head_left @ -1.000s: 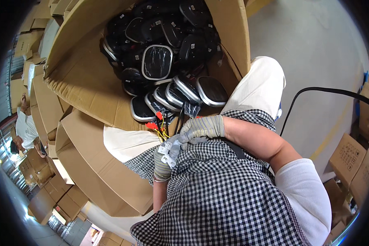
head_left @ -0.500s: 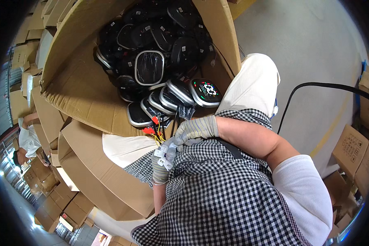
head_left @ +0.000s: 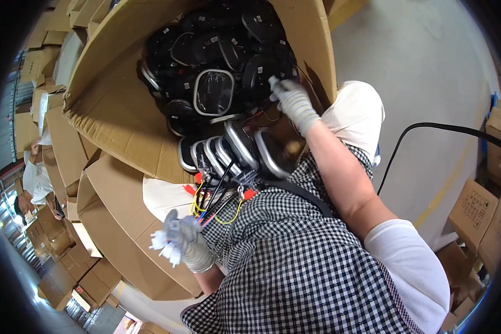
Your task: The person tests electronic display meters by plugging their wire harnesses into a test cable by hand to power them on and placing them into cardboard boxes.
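Observation:
My left hand (head_left: 188, 244), in a pale striped glove, is closed around a bunch of white plug connectors (head_left: 167, 244). Black, yellow and other coloured wires (head_left: 209, 207) with red tags run from it to a row of black silver-rimmed devices (head_left: 214, 153) near the carton's front edge. At the right end of that row, a larger silver-rimmed device (head_left: 273, 156) stands tilted, its lit face turned out of sight. My gloved right hand (head_left: 296, 103) is inside the carton by the heap of black devices (head_left: 222, 55). Its fingers look stretched and slightly apart, somewhat blurred, with nothing visible in them.
The large open cardboard carton (head_left: 108, 117) stands before my knees, its right wall (head_left: 312, 44) beside my right arm. Folded cardboard (head_left: 131, 222) lies at the left. A black curved bar (head_left: 440, 125) and more boxes (head_left: 473, 206) are at the right. Another person (head_left: 36, 181) is at far left.
My hands have parted: the right moved up into the carton, the left moved left with the connectors. The right-end device has tilted, turning its lit face out of view.

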`<state>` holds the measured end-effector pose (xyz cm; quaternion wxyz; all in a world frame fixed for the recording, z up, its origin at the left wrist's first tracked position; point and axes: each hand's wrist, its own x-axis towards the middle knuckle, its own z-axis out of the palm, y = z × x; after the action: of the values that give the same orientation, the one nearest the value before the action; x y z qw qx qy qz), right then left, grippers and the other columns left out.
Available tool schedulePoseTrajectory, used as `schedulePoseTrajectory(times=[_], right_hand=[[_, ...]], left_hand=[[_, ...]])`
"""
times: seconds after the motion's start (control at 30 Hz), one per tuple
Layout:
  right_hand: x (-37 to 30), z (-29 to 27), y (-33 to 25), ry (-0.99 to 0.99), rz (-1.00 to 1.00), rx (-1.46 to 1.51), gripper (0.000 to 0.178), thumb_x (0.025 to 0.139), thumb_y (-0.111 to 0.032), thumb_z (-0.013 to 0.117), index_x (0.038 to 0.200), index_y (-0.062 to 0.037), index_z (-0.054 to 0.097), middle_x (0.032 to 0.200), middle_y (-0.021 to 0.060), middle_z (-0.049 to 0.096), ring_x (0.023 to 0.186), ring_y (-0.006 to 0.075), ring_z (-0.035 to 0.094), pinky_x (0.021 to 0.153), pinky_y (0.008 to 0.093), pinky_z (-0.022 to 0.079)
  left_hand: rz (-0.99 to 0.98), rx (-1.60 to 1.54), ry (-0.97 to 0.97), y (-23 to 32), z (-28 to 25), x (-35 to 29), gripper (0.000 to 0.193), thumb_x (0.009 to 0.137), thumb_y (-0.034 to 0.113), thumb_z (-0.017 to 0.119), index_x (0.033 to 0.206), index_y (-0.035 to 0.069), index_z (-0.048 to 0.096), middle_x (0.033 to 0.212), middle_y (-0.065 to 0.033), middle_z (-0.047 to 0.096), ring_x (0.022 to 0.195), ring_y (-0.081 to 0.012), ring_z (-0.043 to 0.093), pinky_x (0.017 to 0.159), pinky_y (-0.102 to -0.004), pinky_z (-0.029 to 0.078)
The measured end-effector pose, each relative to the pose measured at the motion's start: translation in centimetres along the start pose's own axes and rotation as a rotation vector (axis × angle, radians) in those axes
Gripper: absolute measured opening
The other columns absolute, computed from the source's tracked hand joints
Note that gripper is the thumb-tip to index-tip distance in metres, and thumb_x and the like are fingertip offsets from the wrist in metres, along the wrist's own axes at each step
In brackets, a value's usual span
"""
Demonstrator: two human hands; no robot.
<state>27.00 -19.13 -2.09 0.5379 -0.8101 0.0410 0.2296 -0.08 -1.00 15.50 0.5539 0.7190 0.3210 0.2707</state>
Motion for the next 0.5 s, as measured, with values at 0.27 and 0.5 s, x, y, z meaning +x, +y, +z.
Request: schedulePoseTrajectory(times=[0.27,0.5], right_hand=[[-1.3,5.4,4.5,-0.639,0.203,-0.794,0.031,0.081,-0.021,0.050,0.103,-0.0048,0.066,0.107,0.0169,0.063,0.100,0.0320,0.061,0.085,0.0382,0.048],[-2.6,1.5,0.3,-0.450,0.030,-1.015,0.028,0.082,-0.024,0.052,0.097,-0.0052,0.067,0.102,0.0179,0.064,0.094,0.0329,0.062,0.082,0.0383,0.049]], left_hand=[[-0.077,0.032,0.006,-1.8,-2.4,-0.7,0.060,0.084,0.041,0.062,0.114,-0.010,0.051,0.064,-0.0052,0.057,0.049,-0.0090,0.047,0.045,-0.0216,0.037],[-0.249,-0.281,-0.111,-2.4,-1.8,-2.2,0.061,0.072,0.036,0.077,0.110,-0.007,0.055,0.073,-0.0084,0.056,0.051,-0.0088,0.046,0.049,-0.0211,0.040]])
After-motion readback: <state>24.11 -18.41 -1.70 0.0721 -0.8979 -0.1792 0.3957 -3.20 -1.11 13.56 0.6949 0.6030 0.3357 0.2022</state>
